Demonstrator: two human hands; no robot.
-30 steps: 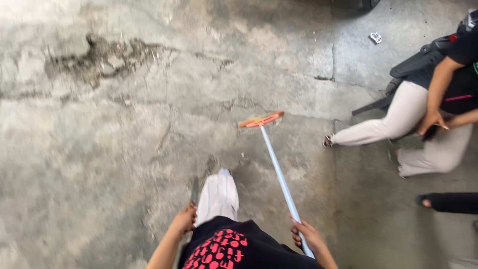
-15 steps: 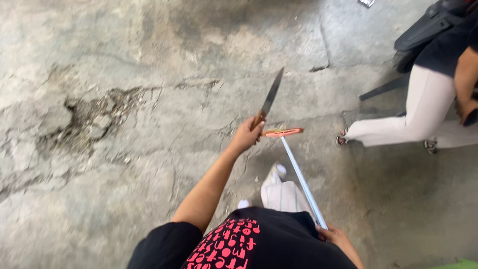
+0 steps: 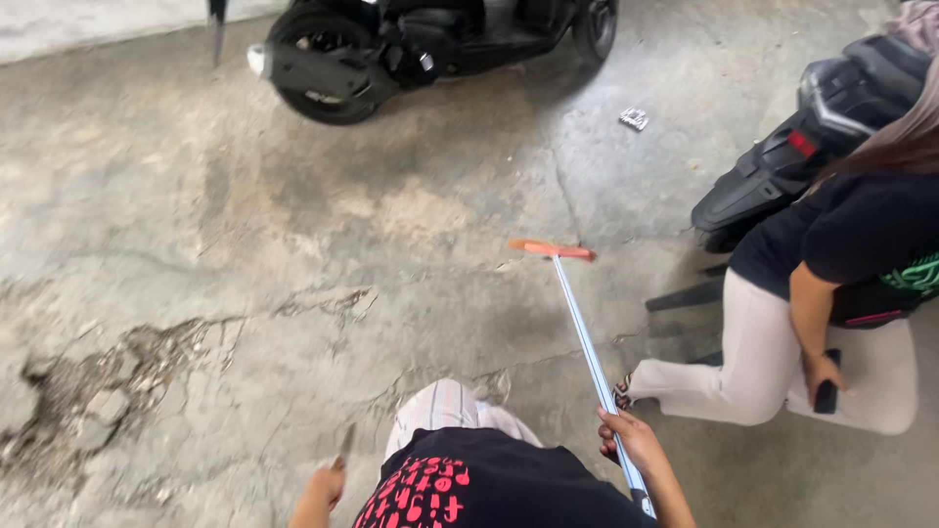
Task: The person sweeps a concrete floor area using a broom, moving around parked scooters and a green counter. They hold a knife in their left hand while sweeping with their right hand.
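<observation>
The right hand [image 3: 631, 442] is closed around the pale shaft of a long broom [image 3: 587, 337], low on the handle, and the shaft slants up and away across the concrete floor [image 3: 293, 215] to its orange head [image 3: 551, 250], which rests flat on the ground. The left hand [image 3: 321, 489] sits at the bottom edge of the view, gripping a knife [image 3: 344, 445] whose blade points up and away from the body; the fist is partly cut off by the frame. Between the two hands show the person's black shirt with red print and a striped trouser leg. To the left of the broom the floor opens wide, broken only by a cracked, crumbled patch [image 3: 88, 386] near the left edge. The right side is tight: a seated person [image 3: 831, 293] in a black top and light trousers is just beside the broom shaft, one foot near the right hand, with a dark scooter [image 3: 822, 127] behind them. Another black scooter [image 3: 411, 49] stands across the top edge, well apart from the broom head. A small silvery scrap [image 3: 634, 118] lies on the floor between the two scooters.
</observation>
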